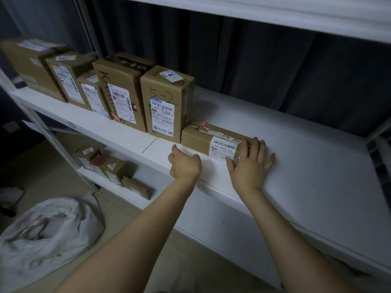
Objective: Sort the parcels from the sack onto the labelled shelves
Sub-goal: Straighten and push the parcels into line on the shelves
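Note:
A long flat cardboard parcel [203,138] with a white barcode label lies on the white middle shelf [306,166], against the right side of an upright box marked 5-2 [165,106]. My right hand [250,163] rests with fingers spread over the parcel's right end and label. My left hand [185,163] hovers at the shelf's front edge just before the parcel, fingers curled under, holding nothing. The white sack [46,233] sits on the floor at lower left, with crumpled contents showing at its mouth.
Several upright cardboard boxes [84,85] line the shelf's left half. A lower shelf [127,193] holds a few small boxes. The upper shelf's edge [275,13] runs overhead. A dark curtain hangs behind. Bare white shelf surface extends to the right of the parcel.

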